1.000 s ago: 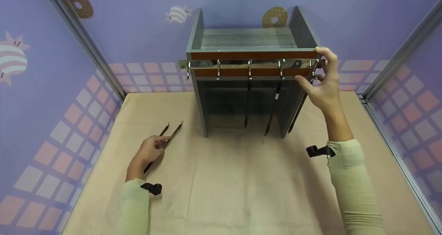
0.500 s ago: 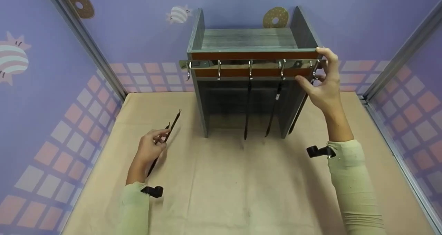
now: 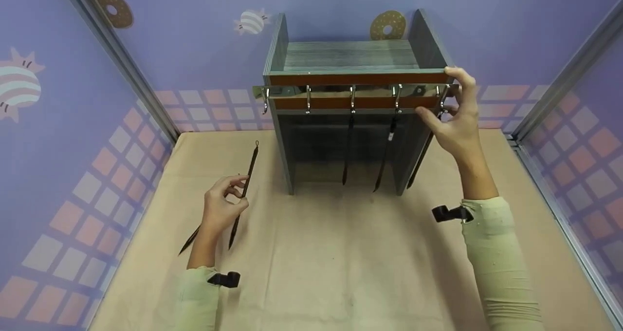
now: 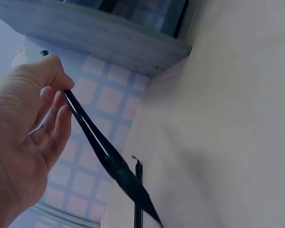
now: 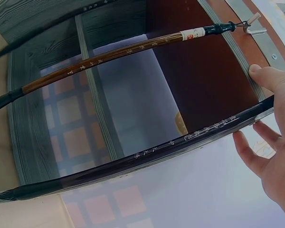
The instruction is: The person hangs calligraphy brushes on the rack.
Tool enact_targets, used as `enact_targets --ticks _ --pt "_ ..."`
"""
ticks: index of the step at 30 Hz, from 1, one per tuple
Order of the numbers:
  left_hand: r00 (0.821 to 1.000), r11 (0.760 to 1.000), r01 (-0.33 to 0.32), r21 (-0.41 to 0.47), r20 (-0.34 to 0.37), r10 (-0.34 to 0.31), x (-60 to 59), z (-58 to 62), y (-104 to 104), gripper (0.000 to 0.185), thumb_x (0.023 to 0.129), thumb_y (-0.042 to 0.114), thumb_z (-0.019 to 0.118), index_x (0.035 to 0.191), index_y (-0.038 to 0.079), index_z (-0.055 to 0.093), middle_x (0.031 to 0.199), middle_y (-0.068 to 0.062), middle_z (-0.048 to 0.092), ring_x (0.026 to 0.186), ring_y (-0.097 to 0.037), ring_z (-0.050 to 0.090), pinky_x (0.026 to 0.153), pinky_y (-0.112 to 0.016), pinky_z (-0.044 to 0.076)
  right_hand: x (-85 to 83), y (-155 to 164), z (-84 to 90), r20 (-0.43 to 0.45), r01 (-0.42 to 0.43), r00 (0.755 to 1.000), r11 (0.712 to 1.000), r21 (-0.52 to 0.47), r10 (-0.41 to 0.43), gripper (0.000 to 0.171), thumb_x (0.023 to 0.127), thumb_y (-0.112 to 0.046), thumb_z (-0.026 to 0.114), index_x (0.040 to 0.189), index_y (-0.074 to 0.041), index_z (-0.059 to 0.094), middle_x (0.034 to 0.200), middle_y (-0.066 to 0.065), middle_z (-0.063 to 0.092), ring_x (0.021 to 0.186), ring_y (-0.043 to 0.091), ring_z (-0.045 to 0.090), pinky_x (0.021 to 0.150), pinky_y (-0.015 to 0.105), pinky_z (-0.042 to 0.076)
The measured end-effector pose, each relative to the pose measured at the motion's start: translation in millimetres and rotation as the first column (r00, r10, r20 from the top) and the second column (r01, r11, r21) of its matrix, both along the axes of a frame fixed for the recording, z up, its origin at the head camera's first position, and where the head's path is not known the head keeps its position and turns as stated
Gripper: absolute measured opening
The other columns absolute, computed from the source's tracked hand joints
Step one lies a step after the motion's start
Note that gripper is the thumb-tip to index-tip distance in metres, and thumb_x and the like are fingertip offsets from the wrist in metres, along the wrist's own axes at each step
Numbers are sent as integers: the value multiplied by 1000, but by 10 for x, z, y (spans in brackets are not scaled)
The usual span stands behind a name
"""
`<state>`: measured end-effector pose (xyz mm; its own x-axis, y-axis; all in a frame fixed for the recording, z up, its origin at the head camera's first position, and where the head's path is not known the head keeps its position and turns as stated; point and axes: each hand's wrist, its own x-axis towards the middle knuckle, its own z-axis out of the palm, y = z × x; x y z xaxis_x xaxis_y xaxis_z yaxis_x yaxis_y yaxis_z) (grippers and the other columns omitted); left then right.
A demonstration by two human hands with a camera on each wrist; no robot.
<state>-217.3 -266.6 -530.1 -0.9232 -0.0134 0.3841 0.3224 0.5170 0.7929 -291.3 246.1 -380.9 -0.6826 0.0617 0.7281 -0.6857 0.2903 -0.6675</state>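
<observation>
In the head view my left hand (image 3: 221,207) pinches a dark calligraphy brush (image 3: 235,233) between thumb and fingers. Its hanging loop points up and its dark tip down, as the left wrist view also shows. A second calligraphy brush (image 3: 189,241) lies on the cloth, partly hidden behind that hand. My right hand (image 3: 460,121) grips the right end of a grey wooden shelf (image 3: 348,53), index finger on the top edge and thumb on the front. From the shelf's hook rail (image 3: 331,91) hang three calligraphy brushes; a brown-handled one (image 5: 107,58) and a dark one (image 5: 171,145) show closest in the right wrist view.
The two leftmost hooks (image 3: 308,100) on the rail bear no brush. The shelf stands at the back of a beige cloth (image 3: 311,272), against a purple patterned wall (image 3: 194,39). Metal frame posts (image 3: 121,53) edge the enclosure.
My left hand has lifted one brush off the cloth and brought it slightly right, more upright. The middle hanging brush swings a little. My right hand stays on the shelf.
</observation>
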Motion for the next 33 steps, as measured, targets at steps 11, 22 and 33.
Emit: enact_targets --ticks 11,22,33 --pt "992 998 50 38 -122 -45 132 101 368 54 85 -20 74 133 6 78 114 -16 74 94 -11 68 68 -13 59 -4 1 -15 16 -13 1000 1000 -24 13 82 90 5 88 158 0 42 162 -1 48 121 16 66 81 17 60" --pt "947 990 97 102 -316 -60 155 244 687 51 83 -21 73 129 0 77 111 -22 72 93 -2 66 65 -10 59 -8 4 -19 8 -4 1000 1000 -11 4 82 90 4 89 158 0 42 159 -4 49 120 16 67 79 16 60" --pt "896 989 122 80 -437 -75 162 443 938 53 81 -24 75 127 0 78 108 -20 71 86 -12 68 63 -10 58 -10 10 -16 8 -5 1000 1000 -16 5 82 90 3 89 158 0 42 159 -4 50 120 16 68 81 16 61"
